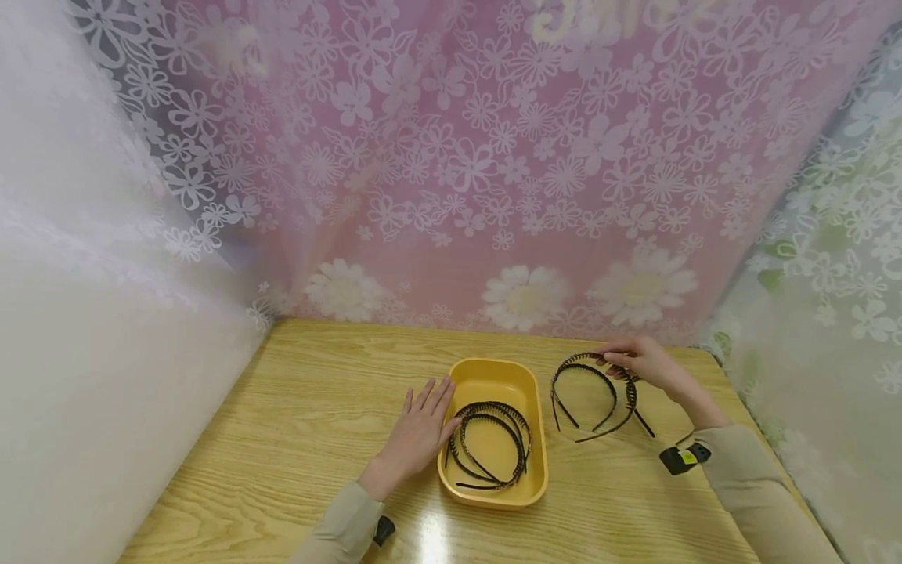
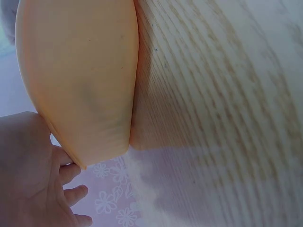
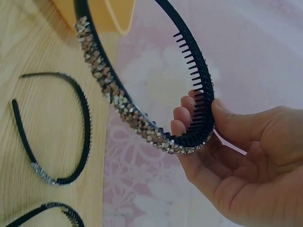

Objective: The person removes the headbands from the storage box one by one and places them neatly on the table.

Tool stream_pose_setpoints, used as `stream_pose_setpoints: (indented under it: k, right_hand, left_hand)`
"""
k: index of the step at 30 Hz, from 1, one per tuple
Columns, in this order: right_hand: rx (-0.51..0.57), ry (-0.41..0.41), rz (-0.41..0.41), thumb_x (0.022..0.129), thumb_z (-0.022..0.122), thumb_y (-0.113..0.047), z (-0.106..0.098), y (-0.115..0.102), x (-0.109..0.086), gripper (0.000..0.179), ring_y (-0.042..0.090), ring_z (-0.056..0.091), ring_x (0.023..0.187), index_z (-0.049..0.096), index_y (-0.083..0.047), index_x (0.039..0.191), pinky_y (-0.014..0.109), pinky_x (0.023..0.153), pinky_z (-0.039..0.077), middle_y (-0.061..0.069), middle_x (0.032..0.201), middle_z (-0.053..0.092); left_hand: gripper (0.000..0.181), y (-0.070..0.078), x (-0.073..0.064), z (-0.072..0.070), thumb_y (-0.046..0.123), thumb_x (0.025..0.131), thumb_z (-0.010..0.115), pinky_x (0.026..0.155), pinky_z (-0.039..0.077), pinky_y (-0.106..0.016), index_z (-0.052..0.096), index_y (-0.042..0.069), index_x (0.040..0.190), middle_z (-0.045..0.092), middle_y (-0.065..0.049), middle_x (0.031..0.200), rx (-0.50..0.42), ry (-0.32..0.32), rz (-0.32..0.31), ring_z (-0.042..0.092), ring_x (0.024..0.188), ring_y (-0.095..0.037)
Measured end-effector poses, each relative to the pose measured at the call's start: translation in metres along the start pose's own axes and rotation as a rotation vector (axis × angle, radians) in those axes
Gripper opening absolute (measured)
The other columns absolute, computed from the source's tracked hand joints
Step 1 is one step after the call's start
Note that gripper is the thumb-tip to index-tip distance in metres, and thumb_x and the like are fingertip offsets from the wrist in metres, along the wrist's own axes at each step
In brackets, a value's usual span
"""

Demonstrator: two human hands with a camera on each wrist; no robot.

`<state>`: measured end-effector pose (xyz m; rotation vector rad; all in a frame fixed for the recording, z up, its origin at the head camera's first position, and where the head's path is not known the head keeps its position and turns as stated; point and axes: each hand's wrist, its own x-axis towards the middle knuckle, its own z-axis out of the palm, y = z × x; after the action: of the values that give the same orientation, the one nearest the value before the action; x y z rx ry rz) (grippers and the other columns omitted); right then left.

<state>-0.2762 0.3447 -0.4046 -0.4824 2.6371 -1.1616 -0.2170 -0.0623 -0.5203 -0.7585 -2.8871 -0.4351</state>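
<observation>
A headband (image 3: 118, 106) with glittery stones outside and black comb teeth inside is pinched between the thumb and fingers of my right hand (image 1: 644, 362), raised at the right of the tray. On the wood below it lie two more dark headbands, one (image 3: 87, 118) whole in the right wrist view, the other (image 3: 54, 205) cut off by the frame. My left hand (image 1: 416, 431) rests with extended fingers on the left rim of the yellow tray (image 1: 543, 446). Several dark headbands (image 1: 486, 406) lie overlapping inside the tray, towards its near end.
The wood-grain table (image 1: 338, 392) extends left of the tray. A pink flowered curtain (image 1: 451, 196) hangs along the back edge. Pale sheets close off the left side (image 1: 106, 313) and the right side (image 1: 817, 352).
</observation>
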Motion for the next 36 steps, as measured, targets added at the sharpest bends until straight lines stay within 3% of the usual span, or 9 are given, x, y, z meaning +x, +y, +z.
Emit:
stream_pose_setpoints:
  k: [8, 15, 18, 27, 36]
  right_hand:
    - [0.003, -0.04, -0.021, 0.106, 0.051, -0.006, -0.006, 0.014, -0.002, 0.035, 0.011, 0.069, 0.082, 0.058, 0.018, 0.13, 0.03, 0.071, 0.059, 0.024, 0.111, 0.071]
    - [0.003, -0.085, 0.08, 0.107, 0.051, -0.01, 0.002, 0.019, -0.005, 0.034, 0.013, 0.065, 0.08, 0.062, 0.012, 0.131, 0.03, 0.069, 0.056, 0.012, 0.107, 0.072]
    - [0.018, -0.108, 0.086, 0.106, 0.051, -0.008, 0.008, 0.02, -0.006, 0.032, 0.017, 0.061, 0.076, 0.064, 0.011, 0.129, 0.033, 0.065, 0.052, 0.008, 0.1, 0.072]
    - [0.014, -0.15, 0.012, 0.105, 0.052, -0.005, 0.032, 0.042, -0.011, 0.03, 0.016, 0.064, 0.078, 0.064, 0.015, 0.125, 0.033, 0.065, 0.055, 0.021, 0.108, 0.071]
    - [0.018, -0.173, 0.019, 0.104, 0.055, -0.01, 0.052, 0.057, -0.011, 0.03, 0.025, 0.058, 0.068, 0.067, 0.01, 0.124, 0.033, 0.059, 0.049, 0.017, 0.089, 0.069]
  left_hand:
    - [0.062, -0.001, 0.0, 0.001, 0.039, 0.11, 0.04, 0.12, 0.021, -0.062, 0.029, 0.003, 0.16, 0.026, -0.012, 0.166, 0.008, 0.006, 0.0, 0.024, 0.152, -0.038]
    - [0.062, -0.002, -0.001, 0.002, 0.04, 0.11, 0.04, 0.121, 0.02, -0.061, 0.028, 0.004, 0.16, 0.025, -0.012, 0.167, 0.009, -0.002, -0.005, 0.023, 0.153, -0.036]
    - [0.062, -0.001, -0.001, 0.002, 0.039, 0.11, 0.041, 0.121, 0.02, -0.061, 0.029, 0.004, 0.16, 0.026, -0.012, 0.166, 0.002, 0.002, -0.004, 0.023, 0.153, -0.037]
    - [0.062, 0.001, -0.001, 0.0, 0.04, 0.11, 0.04, 0.121, 0.02, -0.062, 0.03, 0.004, 0.159, 0.027, -0.012, 0.166, 0.005, 0.013, 0.003, 0.023, 0.153, -0.036]
    - [0.062, 0.0, -0.001, 0.0, 0.039, 0.11, 0.04, 0.121, 0.02, -0.062, 0.031, 0.003, 0.159, 0.028, -0.012, 0.166, 0.006, 0.018, 0.006, 0.024, 0.152, -0.037]
